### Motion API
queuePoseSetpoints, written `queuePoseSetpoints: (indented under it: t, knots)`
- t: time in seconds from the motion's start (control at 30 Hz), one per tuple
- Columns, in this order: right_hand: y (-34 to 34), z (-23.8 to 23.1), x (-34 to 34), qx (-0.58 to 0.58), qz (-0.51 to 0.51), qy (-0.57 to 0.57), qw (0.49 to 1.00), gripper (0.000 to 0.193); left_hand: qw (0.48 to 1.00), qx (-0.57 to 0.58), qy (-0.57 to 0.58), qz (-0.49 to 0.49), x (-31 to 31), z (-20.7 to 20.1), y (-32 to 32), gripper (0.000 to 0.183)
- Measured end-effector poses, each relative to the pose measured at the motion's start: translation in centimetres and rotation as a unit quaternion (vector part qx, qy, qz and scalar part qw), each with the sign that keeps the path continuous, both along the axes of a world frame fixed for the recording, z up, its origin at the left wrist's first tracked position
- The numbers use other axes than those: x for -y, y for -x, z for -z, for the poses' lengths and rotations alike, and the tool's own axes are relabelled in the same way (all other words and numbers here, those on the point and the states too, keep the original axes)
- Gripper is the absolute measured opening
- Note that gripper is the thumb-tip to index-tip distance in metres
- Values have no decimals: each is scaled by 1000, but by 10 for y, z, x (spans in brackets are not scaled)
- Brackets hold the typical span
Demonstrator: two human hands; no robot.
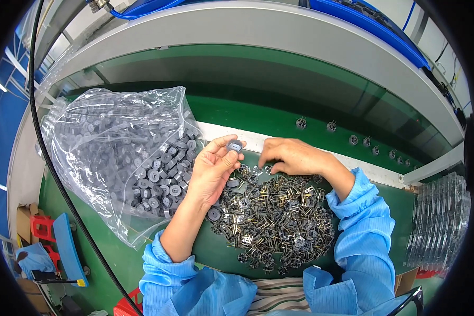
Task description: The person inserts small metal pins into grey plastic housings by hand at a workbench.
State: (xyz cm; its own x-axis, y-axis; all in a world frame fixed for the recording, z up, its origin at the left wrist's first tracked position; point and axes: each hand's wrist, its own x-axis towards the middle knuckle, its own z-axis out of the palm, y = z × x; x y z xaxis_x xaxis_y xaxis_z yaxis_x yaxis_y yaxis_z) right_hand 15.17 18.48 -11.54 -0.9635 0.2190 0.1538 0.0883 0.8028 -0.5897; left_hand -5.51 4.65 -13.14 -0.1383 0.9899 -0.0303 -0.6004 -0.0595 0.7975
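Observation:
My left hand (213, 171) holds up a small grey plastic housing (235, 146), round with slots in its face, pinched between thumb and fingers. At the far edge of a heap of small dark parts with metal pins (274, 221), my right hand (294, 157) is bent downward. Its thumb and fingertips close around a small pinned part (268, 169), partly hidden by the fingers. Beside my left wrist, a clear plastic bag (116, 142) lies with its mouth toward me, full of similar grey housings. Some loose housings (166, 189) show at its opening.
Several assembled pieces (353, 139) stand in a row on the green surface beyond a white rail (237, 135). Stacked clear plastic trays (437, 221) are at the right. A black cable (52, 168) hangs down the left side. A grey beam (247, 26) crosses the back.

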Motion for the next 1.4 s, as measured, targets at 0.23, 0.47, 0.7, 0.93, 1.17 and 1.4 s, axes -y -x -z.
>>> queuePoseSetpoints:
  t: [0.23,0.47,0.7,0.93,1.17,1.4]
  knots:
    - [5,9,-4,5,80,77,994,13,971,-225,-50,-58,-1,5,-10,33]
    - [19,-11,26,-201,145,121,961,11,957,-287,-21,-26,2,10,-17,34]
    - [18,-5,29,-243,116,26,963,13,947,-319,-17,-28,1,7,-20,35]
    - [26,-13,43,-213,163,184,946,12,905,-394,-115,-111,6,9,-24,32]
    - [9,9,1,-189,194,39,962,9,744,-561,-219,-288,36,-55,-15,42]
    - [-27,48,-70,-82,363,-139,918,9,577,-741,-325,-113,234,4,-9,21]
